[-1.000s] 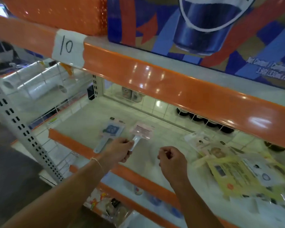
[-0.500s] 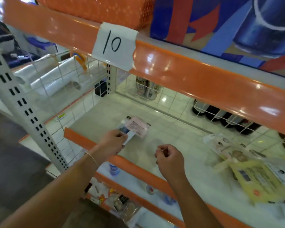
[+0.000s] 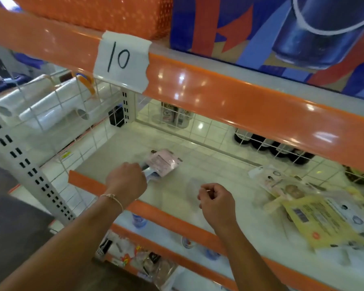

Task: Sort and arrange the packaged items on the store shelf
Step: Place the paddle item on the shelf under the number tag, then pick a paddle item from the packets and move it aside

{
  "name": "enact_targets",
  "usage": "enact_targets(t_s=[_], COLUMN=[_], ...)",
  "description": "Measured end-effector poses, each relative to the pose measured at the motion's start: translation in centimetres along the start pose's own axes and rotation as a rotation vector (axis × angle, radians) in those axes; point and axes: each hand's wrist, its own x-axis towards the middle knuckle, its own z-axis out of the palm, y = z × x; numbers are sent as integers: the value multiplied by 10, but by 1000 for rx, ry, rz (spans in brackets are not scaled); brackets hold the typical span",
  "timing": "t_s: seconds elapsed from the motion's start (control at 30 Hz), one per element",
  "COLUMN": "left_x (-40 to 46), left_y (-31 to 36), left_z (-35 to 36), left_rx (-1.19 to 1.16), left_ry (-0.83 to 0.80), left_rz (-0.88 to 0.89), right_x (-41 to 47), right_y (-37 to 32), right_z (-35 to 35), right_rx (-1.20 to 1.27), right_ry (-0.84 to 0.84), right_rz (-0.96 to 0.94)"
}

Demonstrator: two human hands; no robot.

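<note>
Now my left hand point(image 3: 126, 181) is pinching the pink packet point(image 3: 163, 162) just beyond it; my right hand point(image 3: 215, 203) is curling empty beside it, packet pile point(image 3: 315, 208) farther right.

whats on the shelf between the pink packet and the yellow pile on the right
In the head view, only bare shelf lies between the pink packet and the yellow pile.

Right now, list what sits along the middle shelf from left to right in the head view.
Left hand → pink packet → right hand → pile of yellow packets.
</note>
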Motion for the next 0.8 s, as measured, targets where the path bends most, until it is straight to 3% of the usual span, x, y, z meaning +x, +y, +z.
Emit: enact_targets(t_s=[0.17,0.47,0.8], left_x=[-4,-32,-67], left_y=[38,170,278], left_z=[-4,5,32], left_rx=[77,-149,-205], left_ry=[56,92,-16], left_rz=[-7,473,641], right_x=[5,10,10], right_y=[9,36,72], right_z=[-31,-108,-178], right_rx=[22,31,9], right_ry=[36,151,210], right_rz=[35,62,77])
